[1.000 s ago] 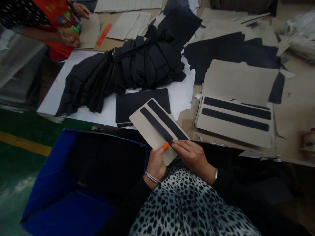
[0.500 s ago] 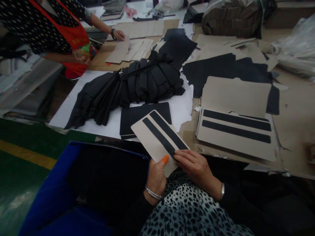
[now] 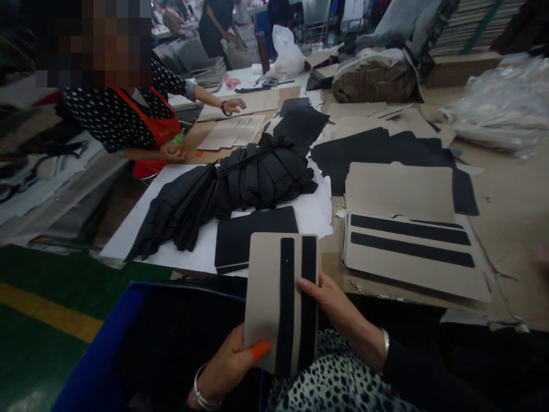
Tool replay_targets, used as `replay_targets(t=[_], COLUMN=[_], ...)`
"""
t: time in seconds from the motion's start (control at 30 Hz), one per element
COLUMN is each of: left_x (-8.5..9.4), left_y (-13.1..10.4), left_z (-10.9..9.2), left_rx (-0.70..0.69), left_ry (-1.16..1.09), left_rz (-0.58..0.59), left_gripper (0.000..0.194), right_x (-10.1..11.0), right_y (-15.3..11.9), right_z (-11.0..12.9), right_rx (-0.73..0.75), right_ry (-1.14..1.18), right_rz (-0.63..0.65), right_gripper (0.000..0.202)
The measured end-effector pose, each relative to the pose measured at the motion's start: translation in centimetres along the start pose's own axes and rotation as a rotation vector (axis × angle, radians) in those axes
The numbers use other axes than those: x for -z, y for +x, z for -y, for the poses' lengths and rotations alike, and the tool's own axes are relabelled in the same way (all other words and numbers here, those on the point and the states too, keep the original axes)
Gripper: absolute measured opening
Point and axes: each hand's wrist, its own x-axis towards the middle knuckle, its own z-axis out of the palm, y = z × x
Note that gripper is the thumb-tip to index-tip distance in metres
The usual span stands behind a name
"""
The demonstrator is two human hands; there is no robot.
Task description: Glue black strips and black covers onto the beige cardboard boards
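A beige board panel [image 3: 266, 286] with two black strips along it stands nearly upright in front of me, held by both hands. My left hand [image 3: 234, 357] grips its lower left edge, the orange-covered thumb lying on the face. On the right edge, my right hand [image 3: 337, 300] pinches it, thumb over a black strip and fingers hidden behind. Just beyond lies a small stack of black panels [image 3: 257, 229]. To the right, a pile of beige panels [image 3: 412, 260] has two black strips across its top one, with a plain beige panel [image 3: 398, 189] behind.
A bundle of black strips [image 3: 266, 177] lies mid-table, with black sheets [image 3: 355, 154] to its right. Below the table edge at left stands a blue bin [image 3: 98, 349]. Across the table a co-worker [image 3: 150, 120] reaches over beige boards. Clear plastic [image 3: 501, 103] lies far right.
The panel has turned from slanted to nearly upright. My left hand has moved down and left along it; my right thumb now lies on its face. The co-worker's hand has moved right.
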Motion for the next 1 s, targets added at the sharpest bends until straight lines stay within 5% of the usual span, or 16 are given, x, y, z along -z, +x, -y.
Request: replay_targets(t=[0.2,0.33,0.5,0.67,0.83,0.9,1.0], left_x=[1.3,2.0,3.0,4.5,3.9,3.6,3.5], left_y=[1.8,2.8,5.6,9.3,10.9,11.1,11.4], left_z=[0.6,0.1,-3.6,-6.1,-5.6,-5.3,-5.1], left_rx=[-0.023,-0.144,-0.315,-0.482,-0.448,-0.449,-0.460], left_ry=[-0.277,-0.446,-0.535,-0.563,-0.512,-0.507,-0.526], left_rz=[0.056,-0.158,-0.445,-0.562,-0.639,-0.663,-0.686], left_gripper=[0.066,0.064,0.053,0.060,0.063,0.068,0.073], right_x=[0.3,0.7,-0.1,1.0,2.4,1.7,-0.4], right_y=[0.2,1.4,5.5,9.0,7.5,6.4,5.6], right_z=[1.3,1.7,2.7,3.2,1.2,0.5,-0.2], right_rx=[-0.003,0.085,0.257,0.294,0.376,0.476,0.624], right_ry=[0.238,0.201,0.101,-0.037,-0.310,-0.537,-0.893], right_rz=[-0.142,-0.268,-0.234,-0.296,-0.591,-0.516,-0.230], right_gripper=[0.046,0.039,0.032,0.040,0.057,0.047,0.024])
